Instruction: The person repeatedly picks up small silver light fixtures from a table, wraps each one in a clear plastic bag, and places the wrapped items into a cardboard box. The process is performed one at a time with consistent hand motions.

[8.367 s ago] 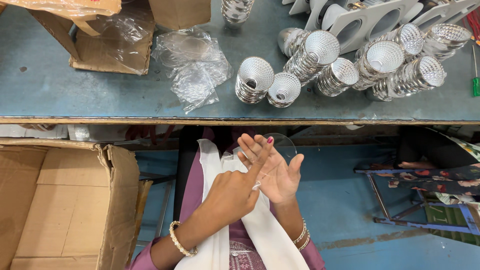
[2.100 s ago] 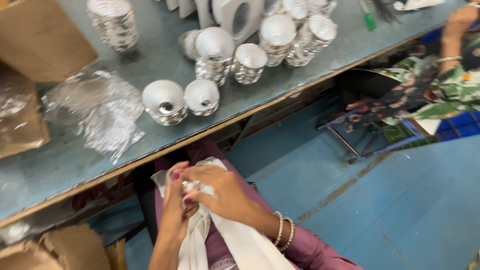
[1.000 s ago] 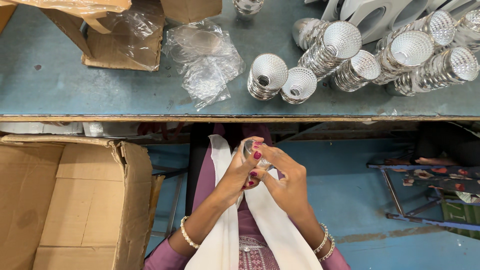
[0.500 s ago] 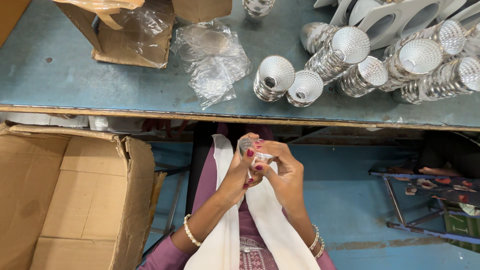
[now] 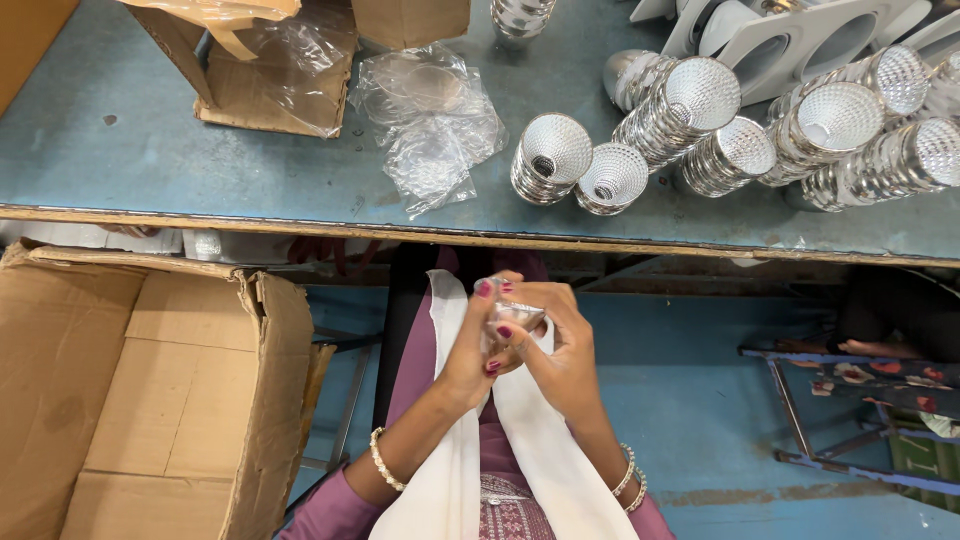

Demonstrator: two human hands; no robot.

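Over my lap, below the table edge, both hands close around one small silver reflector cup (image 5: 508,318). My left hand (image 5: 470,350) wraps it from the left, fingertips on top. My right hand (image 5: 560,350) cups it from the right. Most of the cup is hidden by my fingers. On the blue table (image 5: 150,160) above lie two loose silver reflector cups (image 5: 580,165), and stacks of the same cups (image 5: 800,130) lie on their sides at the right.
Crumpled clear plastic bags (image 5: 430,120) lie mid-table beside a torn cardboard box (image 5: 270,70). White square lamp frames (image 5: 800,40) sit at the back right. A large open cardboard carton (image 5: 140,390) stands on the floor to my left. A metal stand (image 5: 850,400) is at the right.
Eight seconds ago my hands were spread with nothing solid in them; now both are closed on a reflector cup. Over the last second they stayed together, shifting only slightly.
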